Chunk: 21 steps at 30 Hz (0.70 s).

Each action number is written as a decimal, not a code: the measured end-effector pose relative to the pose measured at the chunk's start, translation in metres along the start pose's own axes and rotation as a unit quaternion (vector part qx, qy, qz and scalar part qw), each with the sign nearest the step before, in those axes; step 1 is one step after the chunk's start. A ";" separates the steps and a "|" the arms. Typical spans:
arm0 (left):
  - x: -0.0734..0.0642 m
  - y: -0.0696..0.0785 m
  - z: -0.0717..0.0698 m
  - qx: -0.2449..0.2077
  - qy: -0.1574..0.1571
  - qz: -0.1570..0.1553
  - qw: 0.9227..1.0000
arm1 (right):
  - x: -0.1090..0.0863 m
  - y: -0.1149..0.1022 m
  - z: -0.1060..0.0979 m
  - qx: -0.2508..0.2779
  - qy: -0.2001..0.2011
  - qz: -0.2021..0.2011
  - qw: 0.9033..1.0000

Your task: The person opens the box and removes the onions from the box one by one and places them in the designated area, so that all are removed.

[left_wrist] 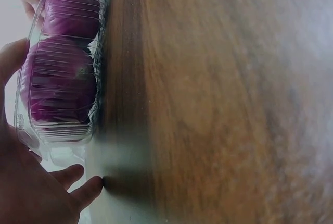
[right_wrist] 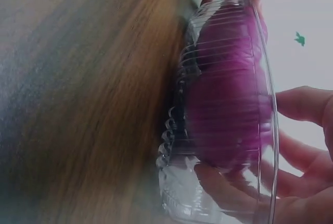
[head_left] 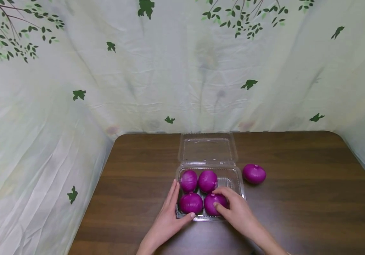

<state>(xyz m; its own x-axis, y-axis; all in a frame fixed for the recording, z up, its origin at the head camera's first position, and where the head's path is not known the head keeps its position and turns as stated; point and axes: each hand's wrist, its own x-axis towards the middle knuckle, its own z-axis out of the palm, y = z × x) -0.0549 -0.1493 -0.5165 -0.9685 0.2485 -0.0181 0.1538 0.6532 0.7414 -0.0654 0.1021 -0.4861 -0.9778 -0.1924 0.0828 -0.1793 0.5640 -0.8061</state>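
A clear plastic clamshell container [head_left: 233, 171] lies on the table with its lid [head_left: 208, 150] folded back. Two purple onions, a left one [head_left: 189, 181] and a right one [head_left: 208, 181], sit in its back half. In front are another onion [head_left: 191, 203] and the onion [head_left: 210, 205] that my right hand [head_left: 238, 210] grips between thumb and fingers, inside the tray. My left hand [head_left: 166, 223] rests against the container's left front corner, fingers straight along the side, thumb at the front rim. Right of the container lies one loose onion [head_left: 254, 174].
The brown wooden table [head_left: 297, 198] has rounded far corners. Pale cloth [head_left: 182, 71] printed with green leaves and birds hangs behind it and down both sides. The folded-back lid reaches the table's far edge.
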 end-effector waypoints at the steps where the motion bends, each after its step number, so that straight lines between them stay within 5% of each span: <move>1: 0.000 0.000 0.000 0.000 0.000 0.000 1.000 | 0.000 0.000 0.000 0.001 -0.002 -0.001 1.000; 12: 0.000 -0.001 0.000 0.000 0.001 -0.002 1.000 | 0.005 -0.003 0.005 -0.013 0.003 0.003 1.000; 21: 0.001 0.000 0.001 0.000 0.000 -0.006 1.000 | 0.005 0.003 0.007 0.026 0.031 0.016 0.999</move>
<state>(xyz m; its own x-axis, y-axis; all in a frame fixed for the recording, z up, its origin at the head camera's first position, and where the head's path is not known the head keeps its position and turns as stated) -0.0552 -0.1484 -0.5169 -0.9701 0.2411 -0.0276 0.1418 0.6556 0.7417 -0.0701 0.0976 -0.4922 -0.9880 -0.1245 0.0912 -0.1436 0.5255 -0.8386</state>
